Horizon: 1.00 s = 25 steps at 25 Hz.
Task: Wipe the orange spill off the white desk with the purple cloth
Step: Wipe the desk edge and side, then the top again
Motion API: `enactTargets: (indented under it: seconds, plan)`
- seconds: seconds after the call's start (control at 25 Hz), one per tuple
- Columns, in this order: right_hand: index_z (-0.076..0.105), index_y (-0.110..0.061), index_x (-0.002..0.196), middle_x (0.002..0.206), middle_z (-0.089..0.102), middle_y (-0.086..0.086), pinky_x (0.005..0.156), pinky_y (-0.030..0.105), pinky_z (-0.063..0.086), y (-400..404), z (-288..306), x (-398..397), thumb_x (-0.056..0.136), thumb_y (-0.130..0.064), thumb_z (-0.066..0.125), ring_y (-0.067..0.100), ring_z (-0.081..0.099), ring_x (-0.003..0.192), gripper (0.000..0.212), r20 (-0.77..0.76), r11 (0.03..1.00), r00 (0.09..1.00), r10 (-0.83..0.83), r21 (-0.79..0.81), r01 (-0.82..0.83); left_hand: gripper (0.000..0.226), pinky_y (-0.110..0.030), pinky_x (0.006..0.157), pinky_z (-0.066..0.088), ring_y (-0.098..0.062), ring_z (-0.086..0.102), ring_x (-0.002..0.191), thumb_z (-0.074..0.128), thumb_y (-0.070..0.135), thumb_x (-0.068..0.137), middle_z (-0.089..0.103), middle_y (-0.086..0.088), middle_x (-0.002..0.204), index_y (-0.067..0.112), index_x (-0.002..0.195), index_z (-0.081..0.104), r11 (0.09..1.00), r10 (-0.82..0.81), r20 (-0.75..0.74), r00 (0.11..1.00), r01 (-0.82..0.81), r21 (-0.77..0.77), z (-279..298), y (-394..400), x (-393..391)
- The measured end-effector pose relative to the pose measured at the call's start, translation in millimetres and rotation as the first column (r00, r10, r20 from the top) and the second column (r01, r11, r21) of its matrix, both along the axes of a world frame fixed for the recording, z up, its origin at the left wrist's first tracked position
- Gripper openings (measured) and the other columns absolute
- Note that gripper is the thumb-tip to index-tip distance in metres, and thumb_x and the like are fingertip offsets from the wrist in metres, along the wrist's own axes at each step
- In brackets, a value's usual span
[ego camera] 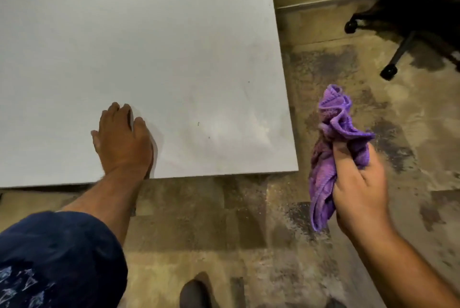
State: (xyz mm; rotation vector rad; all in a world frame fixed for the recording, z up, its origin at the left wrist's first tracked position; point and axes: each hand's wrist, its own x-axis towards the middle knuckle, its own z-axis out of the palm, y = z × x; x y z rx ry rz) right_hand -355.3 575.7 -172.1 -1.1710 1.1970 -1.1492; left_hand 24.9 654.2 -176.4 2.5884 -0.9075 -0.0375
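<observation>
The white desk (154,46) fills the upper left of the head view. No orange spill shows on it, only a few tiny dark specks and a faint smear near its front right corner. My left hand (123,139) lies flat, palm down, on the desk near the front edge, holding nothing. Off the desk to the right, above the floor, my right hand (361,188) grips the crumpled purple cloth (328,148), which sticks up above my fingers and hangs down below them.
The mottled brown floor (249,220) spreads below and to the right of the desk. A black office chair base with castors (398,41) stands at the upper right near the wall. A dark shoe tip (194,292) shows at the bottom.
</observation>
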Motion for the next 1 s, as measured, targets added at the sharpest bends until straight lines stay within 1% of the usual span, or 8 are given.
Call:
enactTargets:
  seconds: [0.12,0.28,0.44,0.6,0.68,0.8,0.88,1.0]
  plan:
    - [0.078,-0.043,0.102,0.094,0.08,-0.018,0.081,0.017,0.056,20,-24,-10,0.092,-0.055,0.066,-0.003,0.07,0.087,0.02,0.031,0.964,0.981,-0.193,0.194,0.183,0.049,-0.054,0.131,0.014,-0.029,0.037,0.154,0.045,0.035,0.106,0.047,-0.009,0.162,0.013,0.149,0.053,1.0,-0.001,-0.002,1.0,0.001,-0.023,-2,4,4]
    - [0.078,-0.03,0.091,0.094,0.077,0.001,0.1,0.06,0.056,51,-43,-16,0.094,-0.039,0.065,0.022,0.068,0.092,0.016,0.181,0.891,0.92,-0.349,0.369,0.265,0.052,-0.055,0.125,0.03,-0.032,0.052,0.14,0.042,0.047,0.1,0.059,-0.007,0.148,0.017,0.138,0.059,0.994,-0.085,-0.019,0.996,0.083,-0.07,-4,4,8]
    - [0.077,-0.028,0.089,0.094,0.076,0.008,0.098,0.069,0.056,71,-50,-12,0.095,-0.034,0.064,0.028,0.068,0.092,0.015,0.321,0.884,0.867,-0.381,0.4,0.24,0.056,-0.051,0.119,0.041,-0.029,0.056,0.137,0.045,0.05,0.097,0.062,-0.005,0.145,0.016,0.14,0.057,0.966,-0.25,-0.046,0.967,0.246,-0.074,-5,8,7]
    - [0.074,-0.023,0.099,0.087,0.075,0.007,0.061,0.039,0.065,89,-68,-27,0.104,-0.026,0.061,0.022,0.073,0.073,0.014,0.478,0.879,0.774,-0.416,0.429,0.208,0.061,-0.047,0.13,0.024,-0.012,0.033,0.155,0.05,0.049,0.101,0.036,0.01,0.169,0.035,0.159,0.037,0.897,-0.439,-0.2,0.876,0.44,-0.045,4,8,-15]
    - [0.071,-0.019,0.101,0.085,0.074,0.008,0.057,0.037,0.065,95,-76,-32,0.108,-0.023,0.059,0.023,0.072,0.069,0.014,0.475,0.861,0.766,-0.433,0.469,0.196,0.063,-0.045,0.131,0.016,-0.007,0.022,0.159,0.043,0.057,0.102,0.025,0.017,0.173,0.042,0.162,0.027,0.849,-0.511,-0.209,0.834,0.528,0.035,4,10,-32]
    - [0.07,-0.018,0.097,0.077,0.075,-0.004,0.059,0.029,0.061,105,-91,-33,0.107,-0.02,0.061,0.013,0.072,0.066,0.014,0.406,0.854,0.806,-0.43,0.472,0.218,0.07,-0.044,0.133,0.009,-0.008,0.008,0.163,0.03,0.063,0.104,0.011,0.015,0.177,0.037,0.167,0.013,0.778,-0.608,-0.025,0.794,0.602,0.182,-1,16,-50]
    - [0.071,-0.022,0.096,0.08,0.078,-0.009,0.064,0.024,0.06,113,-94,-27,0.105,-0.016,0.063,0.007,0.074,0.072,0.013,0.391,0.878,0.833,-0.392,0.429,0.212,0.072,-0.047,0.134,0.004,-0.009,0.001,0.164,0.025,0.06,0.106,0.004,0.01,0.178,0.029,0.169,0.008,0.725,-0.662,0.004,0.75,0.639,0.256,1,15,-48]
    - [0.071,-0.033,0.101,0.106,0.081,-0.008,0.091,0.032,0.062,120,-87,3,0.098,-0.018,0.065,0.008,0.076,0.101,0.017,0.296,0.914,0.896,-0.33,0.339,0.225,0.071,-0.043,0.134,0.0,-0.008,-0.007,0.164,0.021,0.055,0.108,-0.005,0.007,0.179,0.025,0.17,0.002,0.57,-0.782,-0.014,0.624,0.722,0.392,10,17,-27]
